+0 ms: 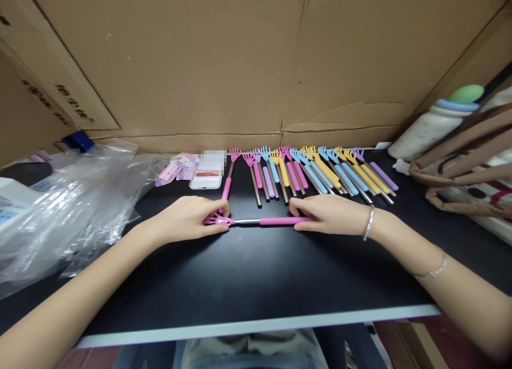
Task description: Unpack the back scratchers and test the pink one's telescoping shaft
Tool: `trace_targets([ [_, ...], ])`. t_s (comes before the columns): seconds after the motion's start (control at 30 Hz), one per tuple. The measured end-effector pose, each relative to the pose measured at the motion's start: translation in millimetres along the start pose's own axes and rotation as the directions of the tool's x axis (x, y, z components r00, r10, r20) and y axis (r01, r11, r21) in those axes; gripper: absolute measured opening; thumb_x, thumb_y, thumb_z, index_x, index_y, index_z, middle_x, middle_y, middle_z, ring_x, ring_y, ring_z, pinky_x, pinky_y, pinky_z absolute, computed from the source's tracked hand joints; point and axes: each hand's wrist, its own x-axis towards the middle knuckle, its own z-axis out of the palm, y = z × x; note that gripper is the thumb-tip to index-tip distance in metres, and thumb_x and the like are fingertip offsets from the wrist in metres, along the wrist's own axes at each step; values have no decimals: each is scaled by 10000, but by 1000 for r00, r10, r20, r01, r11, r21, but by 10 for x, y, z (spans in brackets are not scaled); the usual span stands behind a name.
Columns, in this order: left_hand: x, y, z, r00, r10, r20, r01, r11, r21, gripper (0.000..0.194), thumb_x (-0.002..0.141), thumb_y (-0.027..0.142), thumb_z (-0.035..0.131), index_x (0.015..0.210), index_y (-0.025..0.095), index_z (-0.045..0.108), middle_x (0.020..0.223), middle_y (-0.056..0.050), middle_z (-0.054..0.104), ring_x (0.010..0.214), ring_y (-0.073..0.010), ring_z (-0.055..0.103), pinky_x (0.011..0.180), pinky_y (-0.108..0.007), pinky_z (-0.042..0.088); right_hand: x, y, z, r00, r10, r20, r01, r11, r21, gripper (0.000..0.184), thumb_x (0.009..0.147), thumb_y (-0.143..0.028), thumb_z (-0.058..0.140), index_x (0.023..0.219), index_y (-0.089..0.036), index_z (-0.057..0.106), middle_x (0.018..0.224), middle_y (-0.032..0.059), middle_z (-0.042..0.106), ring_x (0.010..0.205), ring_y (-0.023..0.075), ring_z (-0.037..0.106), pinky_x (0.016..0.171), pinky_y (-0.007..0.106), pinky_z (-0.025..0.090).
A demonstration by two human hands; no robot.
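Observation:
A pink telescopic back scratcher [280,221] lies level across the black table, close to its surface. My left hand [196,217] is closed around its claw-shaped head, fingers partly covering the prongs. Its handle end is gripped by my right hand [326,214], thumb and fingertips pinching it. Between my hands a short length of metal rod shows. Just beyond my left hand, another pink back scratcher [227,187] points away from me. Farther right lies a row of back scratchers [306,174] in pink, blue, yellow and purple, heads toward the cardboard wall.
Clear plastic bags [84,209] are heaped at the left. Beside them are pink cards [176,169] and a phone [205,179]. At the right stand a white bottle [432,126] and a brown-strapped bag [472,182]. Cardboard [248,59] closes off the back; the table's pale edge [256,326] is nearest me.

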Motion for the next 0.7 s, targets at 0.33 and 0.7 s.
trace_targets([
  [0.33, -5, 16, -9, 1000, -6, 0, 6, 1000, 5, 268, 860, 502, 428, 931, 257, 511, 744, 34, 589, 658, -139, 536, 568, -222, 301, 1, 3, 9, 1000, -2, 1, 2, 1000, 1, 211, 840, -434, 470, 853, -224, 453, 697, 5, 540, 598, 157, 501, 545, 233, 284],
  [0.7, 3, -8, 4, 1000, -2, -9, 2, 1000, 8, 279, 858, 508, 416, 937, 262, 520, 746, 30, 596, 659, -142, 541, 564, -223, 300, -8, -11, -12, 1000, -4, -3, 4, 1000, 6, 203, 837, -428, 469, 841, -224, 459, 692, 4, 549, 589, 157, 504, 542, 236, 282],
])
